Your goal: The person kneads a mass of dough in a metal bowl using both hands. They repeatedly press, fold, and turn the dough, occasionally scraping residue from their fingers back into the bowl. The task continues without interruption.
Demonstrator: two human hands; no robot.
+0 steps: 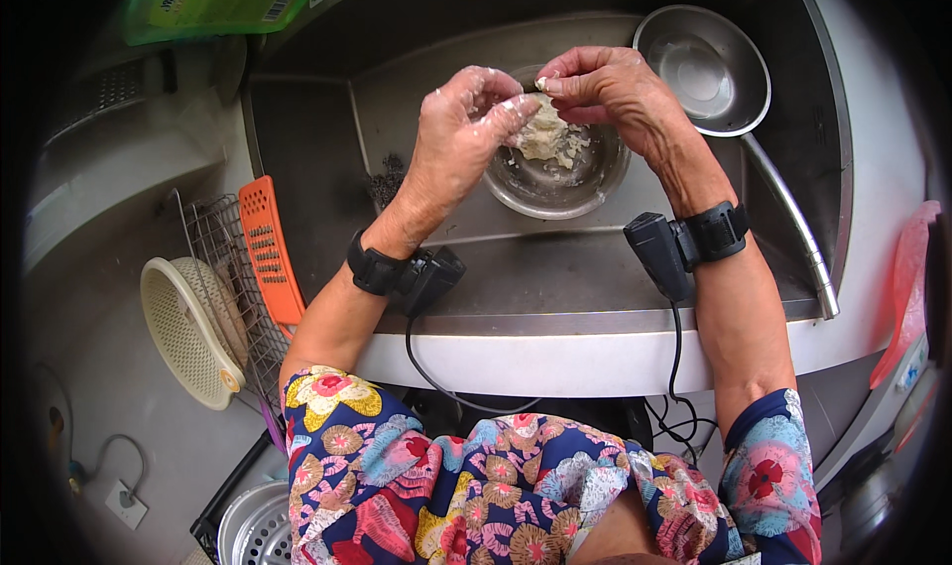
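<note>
A round metal bowl (547, 202) stands in the stainless steel sink, holding a shaggy, pale lump of dough (544, 137) with loose flakes around it. Over the bowl's left side is my left hand (472, 118), smeared with white dough, its fingers curled and the thumb pointing right; whether it holds anything cannot be told. My right hand (606, 92) is above the bowl's upper right side, pinching a small white bit of dough between thumb and fingertips. Both hands are close to each other, and they partly hide the bowl's far rim.
A metal frying pan (703, 74) lies at the sink's right, its handle crossing the near edge. Dark steel wool (387, 179) is at the left. An orange grater (269, 249), a wire rack (256, 304) and a cream plastic basket (186, 334) are left of the sink.
</note>
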